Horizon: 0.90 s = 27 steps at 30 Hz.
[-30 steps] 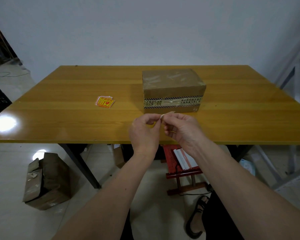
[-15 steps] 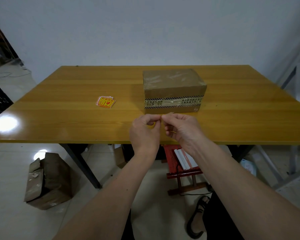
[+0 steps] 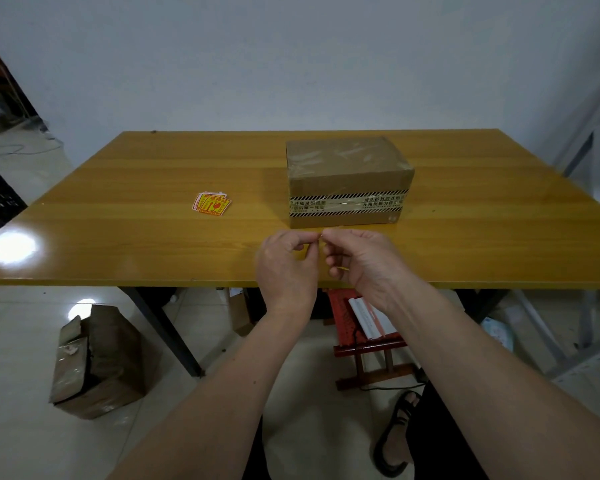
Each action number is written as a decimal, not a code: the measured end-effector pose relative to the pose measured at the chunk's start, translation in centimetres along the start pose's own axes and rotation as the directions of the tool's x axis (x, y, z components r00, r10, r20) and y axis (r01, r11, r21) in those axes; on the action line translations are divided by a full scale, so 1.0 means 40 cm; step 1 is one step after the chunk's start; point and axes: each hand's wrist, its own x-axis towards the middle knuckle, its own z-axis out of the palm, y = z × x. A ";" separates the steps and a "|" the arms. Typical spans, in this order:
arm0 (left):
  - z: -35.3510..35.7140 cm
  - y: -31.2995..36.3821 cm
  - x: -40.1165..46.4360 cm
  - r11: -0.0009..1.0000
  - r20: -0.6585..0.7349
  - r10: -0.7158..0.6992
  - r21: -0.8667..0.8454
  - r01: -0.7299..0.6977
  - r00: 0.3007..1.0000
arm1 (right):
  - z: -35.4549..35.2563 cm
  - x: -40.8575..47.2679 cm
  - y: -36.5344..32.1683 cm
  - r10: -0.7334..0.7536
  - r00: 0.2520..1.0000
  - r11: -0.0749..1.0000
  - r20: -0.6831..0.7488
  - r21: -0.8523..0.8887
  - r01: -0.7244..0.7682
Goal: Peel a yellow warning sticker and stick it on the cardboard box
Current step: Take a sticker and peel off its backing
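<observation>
Near table (image 3: 118,237) front edge, both hands pinched together on sticker (image 3: 320,234), orientation unclear, box (image 3: 347,174) long axis left-right

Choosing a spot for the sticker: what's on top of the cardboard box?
Only glossy clear tape shows on the cardboard box top; no sticker there. Its far side is hidden.

I see dim, even light, with a hard white glare patch on the glossy worktop (image 3: 84,244) at far left and a smaller one on the floor (image 3: 21,427) below. Wide-angle bending curves the edges, and detail is soft throughout.
</observation>
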 end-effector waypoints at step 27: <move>-0.013 0.004 -0.009 0.995 0.062 0.089 -0.041 -0.086 0.994 | -0.017 -0.001 0.011 -0.024 0.997 0.997 -0.068 0.067 0.028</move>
